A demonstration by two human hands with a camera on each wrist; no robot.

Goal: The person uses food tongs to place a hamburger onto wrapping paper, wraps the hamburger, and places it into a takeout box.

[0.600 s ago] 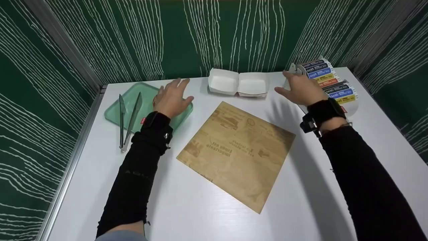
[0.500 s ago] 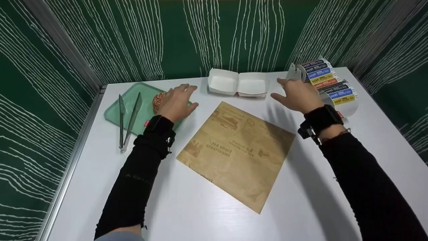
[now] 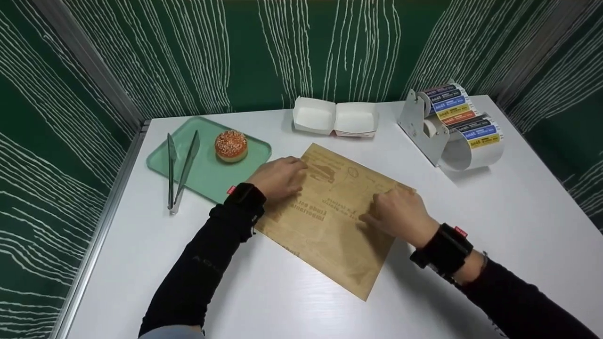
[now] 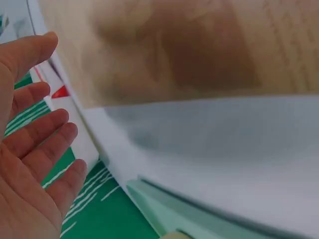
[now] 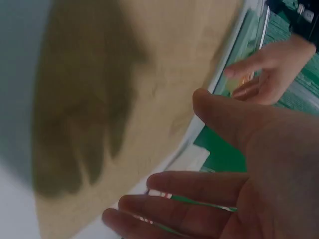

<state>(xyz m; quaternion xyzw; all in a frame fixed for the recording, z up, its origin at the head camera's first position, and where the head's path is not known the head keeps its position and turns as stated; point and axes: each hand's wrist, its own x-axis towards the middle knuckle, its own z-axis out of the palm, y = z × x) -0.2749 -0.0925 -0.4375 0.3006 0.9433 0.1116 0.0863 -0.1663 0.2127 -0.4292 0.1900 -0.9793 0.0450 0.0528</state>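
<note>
A square sheet of brown printed wrapping paper (image 3: 330, 240) lies turned like a diamond on the white table. My left hand (image 3: 280, 178) is over its left edge; the left wrist view shows the fingers (image 4: 42, 127) spread and relaxed, holding nothing. Over the paper's right part is my right hand (image 3: 400, 214), its shadow falling on the sheet. Its fingers (image 5: 179, 206) look loosely extended in the right wrist view, with nothing between them. Beyond the left hand, a sesame bun (image 3: 231, 146) sits on a green tray (image 3: 212, 181).
Metal tongs (image 3: 181, 174) lie across the tray's left side, handle end on the table. At the back edge stands an unfolded white paper box (image 3: 335, 117). A metal label dispenser (image 3: 424, 127) with rolls of coloured stickers is at the back right.
Both hands have come back toward me and inward, from beside the tray and dispenser to over the paper. The bun and dispenser are now uncovered. The paper has hardly moved.
</note>
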